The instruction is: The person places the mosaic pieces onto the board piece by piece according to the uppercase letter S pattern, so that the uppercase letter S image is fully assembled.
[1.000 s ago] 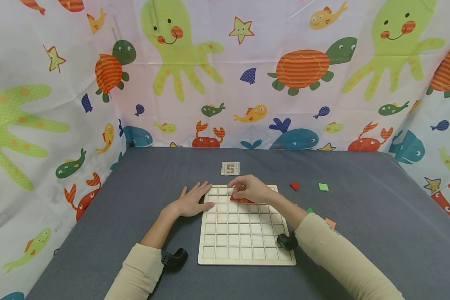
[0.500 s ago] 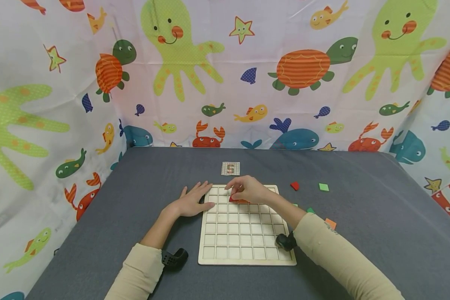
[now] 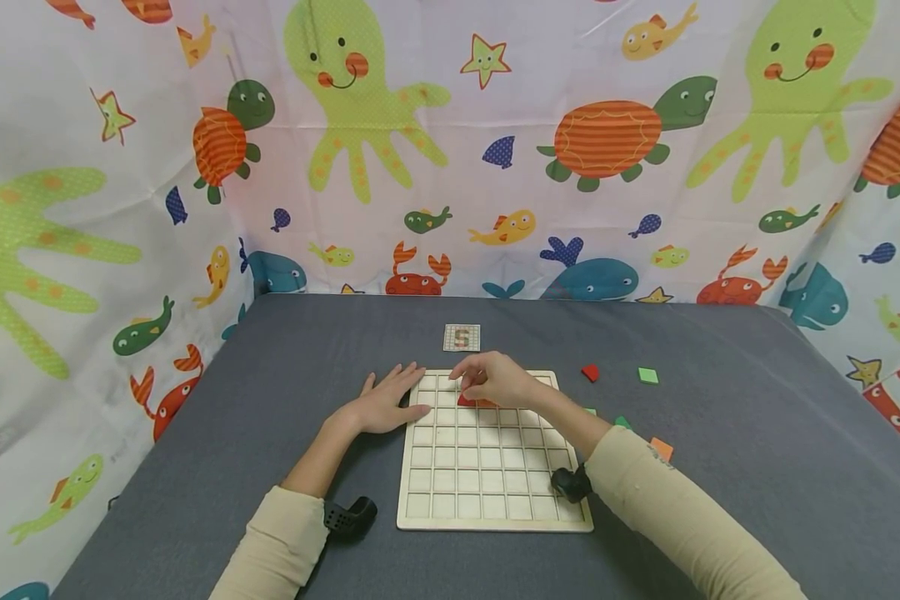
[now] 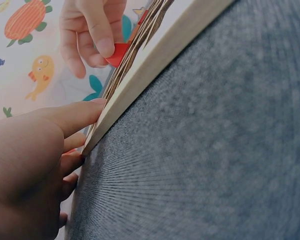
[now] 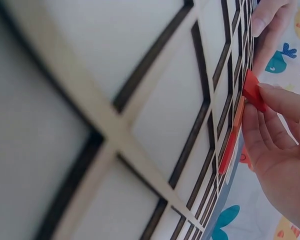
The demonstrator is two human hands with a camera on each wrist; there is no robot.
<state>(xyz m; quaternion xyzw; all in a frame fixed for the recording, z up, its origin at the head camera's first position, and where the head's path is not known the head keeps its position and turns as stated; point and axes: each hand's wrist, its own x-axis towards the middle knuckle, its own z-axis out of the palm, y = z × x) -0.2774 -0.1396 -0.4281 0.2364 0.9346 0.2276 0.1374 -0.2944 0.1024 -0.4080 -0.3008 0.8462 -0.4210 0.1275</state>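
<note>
A pale wooden grid board (image 3: 495, 524) lies on the grey cloth in front of me. Over one of its upper cells, my right hand (image 3: 501, 380) pinches a small red tile (image 5: 254, 91) between thumb and fingers. The tile stands tilted, its lower edge right at the grid. Beside it in the same row sit an orange tile (image 5: 238, 116) and a further red tile (image 5: 229, 152), partly covered by the hand in the head view. My left hand (image 3: 384, 405) rests at the board's upper left edge, fingers spread straight and thumb on the rim.
A small pattern card (image 3: 461, 337) lies behind the board. To the right are a loose red tile (image 3: 590, 372), a light green square (image 3: 647, 375), a green piece (image 3: 622, 422) and an orange square (image 3: 662, 448), near the right sleeve. A printed sea-animal curtain (image 3: 450, 250) surrounds the table.
My right hand has shifted slightly left with the red tile between one second and half a second ago, and has hardly moved since. The left hand has stayed in place.
</note>
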